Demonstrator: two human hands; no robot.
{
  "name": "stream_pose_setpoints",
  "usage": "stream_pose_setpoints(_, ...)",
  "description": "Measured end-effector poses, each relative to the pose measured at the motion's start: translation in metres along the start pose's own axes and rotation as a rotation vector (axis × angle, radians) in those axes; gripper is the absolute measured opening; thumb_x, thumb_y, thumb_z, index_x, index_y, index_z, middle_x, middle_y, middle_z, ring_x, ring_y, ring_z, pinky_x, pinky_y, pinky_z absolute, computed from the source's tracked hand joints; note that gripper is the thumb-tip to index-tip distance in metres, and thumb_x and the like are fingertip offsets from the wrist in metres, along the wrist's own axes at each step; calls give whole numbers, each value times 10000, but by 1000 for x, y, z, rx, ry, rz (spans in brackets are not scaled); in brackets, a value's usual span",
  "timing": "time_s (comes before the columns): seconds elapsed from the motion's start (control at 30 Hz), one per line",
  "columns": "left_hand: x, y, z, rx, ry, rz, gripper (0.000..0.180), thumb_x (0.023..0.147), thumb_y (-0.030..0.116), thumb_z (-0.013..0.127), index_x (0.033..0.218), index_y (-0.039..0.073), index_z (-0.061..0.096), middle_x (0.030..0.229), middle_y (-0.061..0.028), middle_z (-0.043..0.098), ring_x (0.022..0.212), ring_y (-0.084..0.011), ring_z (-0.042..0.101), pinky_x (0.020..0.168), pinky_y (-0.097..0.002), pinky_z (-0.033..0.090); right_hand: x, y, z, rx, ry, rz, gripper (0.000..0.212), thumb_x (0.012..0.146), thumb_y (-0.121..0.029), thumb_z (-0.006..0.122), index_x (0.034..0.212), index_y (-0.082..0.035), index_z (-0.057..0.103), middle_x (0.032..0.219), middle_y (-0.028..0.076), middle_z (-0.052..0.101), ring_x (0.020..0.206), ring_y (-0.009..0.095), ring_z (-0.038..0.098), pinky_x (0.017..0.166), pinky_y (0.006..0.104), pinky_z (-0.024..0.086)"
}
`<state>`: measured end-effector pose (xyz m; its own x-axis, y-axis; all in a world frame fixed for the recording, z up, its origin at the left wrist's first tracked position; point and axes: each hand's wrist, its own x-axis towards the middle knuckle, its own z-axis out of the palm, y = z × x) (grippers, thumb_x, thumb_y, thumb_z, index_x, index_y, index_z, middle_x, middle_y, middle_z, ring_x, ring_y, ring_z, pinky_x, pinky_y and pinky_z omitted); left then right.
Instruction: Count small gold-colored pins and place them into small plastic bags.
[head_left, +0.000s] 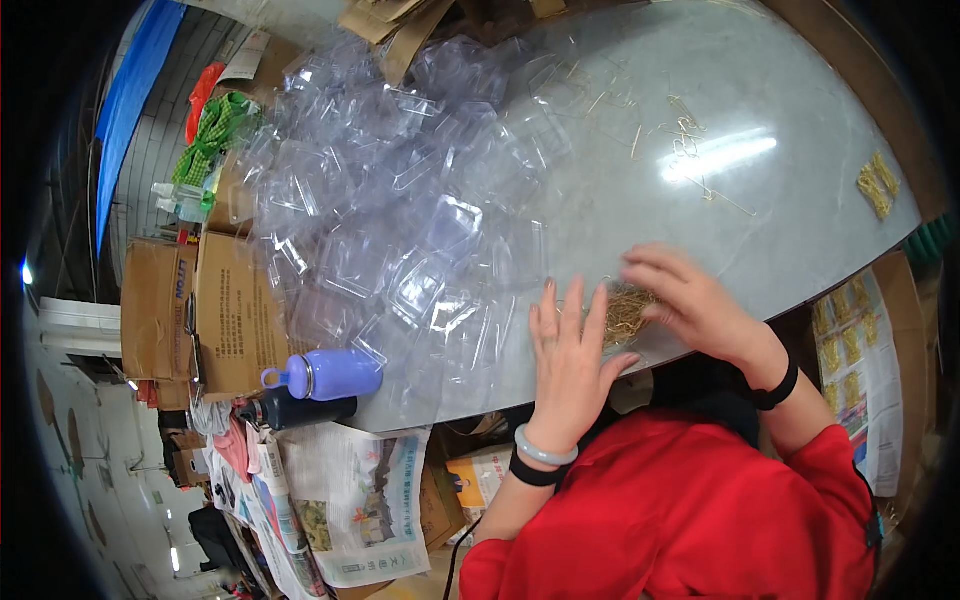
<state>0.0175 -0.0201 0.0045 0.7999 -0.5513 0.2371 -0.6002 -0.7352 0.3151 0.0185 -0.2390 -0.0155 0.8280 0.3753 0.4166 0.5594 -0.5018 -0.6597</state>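
A small heap of thin gold-coloured wire pieces (pixel 626 318) lies near the front edge of the grey table (pixel 610 220), between my two hands. My left hand (pixel 570 375) rests flat at the heap's left side, fingers stretched and spread. On the other side, my right hand (pixel 700 305) is held over the heap's right edge with its fingers apart; its thumb comes close to the wires, and the fingertips are slightly blurred. Neither hand grips anything that I can see. Loose gold wires (pixel 685 140) are scattered farther back on the tabletop.
Clear plastic shells (pixel 400 220) pile over the table's left half. A purple bottle (pixel 340 374) and a dark bottle (pixel 305 408) lie at the left edge, by a cardboard box (pixel 240 310). A gold bundle (pixel 878 186) sits far right; a paper-lined carton (pixel 880 380) stands below.
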Motion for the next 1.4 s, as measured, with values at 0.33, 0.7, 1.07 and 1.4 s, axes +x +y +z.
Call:
stream_pose_setpoints(0.33,10,-6,39,-256,8,107,721,859,146,752,1460,-53,405,1495,-242,406,1413,-453,359,1186,-563,274,-12,-27,25,5,170,190,529,982,-105,556,1471,20,398,1502,262,411,1404,430,390,1170,455,334)
stream_pose_setpoints(0.7,8,-5,34,-330,98,71,738,875,149,759,1474,-60,382,1416,-286,479,1352,-463,438,1143,-522,360,4,-1,-15,-183,-145,87,591,802,-206,789,1320,-26,569,1332,176,553,1245,362,514,1058,441,420)
stream_pose_setpoints(1.07,-2,-11,6,-415,106,28,900,788,128,829,1522,-27,333,1482,-252,411,1336,-447,438,1090,-500,395,9,-9,-9,-363,-221,-136,683,782,-412,763,1313,-42,544,1228,138,565,1312,343,481,1209,479,309)
stream_pose_setpoints(1.4,-10,-13,-6,-272,-74,-210,673,760,55,832,1356,-30,530,1233,-204,540,1017,-348,632,846,-399,533,6,-12,-4,-244,-159,-147,619,783,-300,783,1273,-17,531,1285,157,550,1284,358,503,1181,469,359)
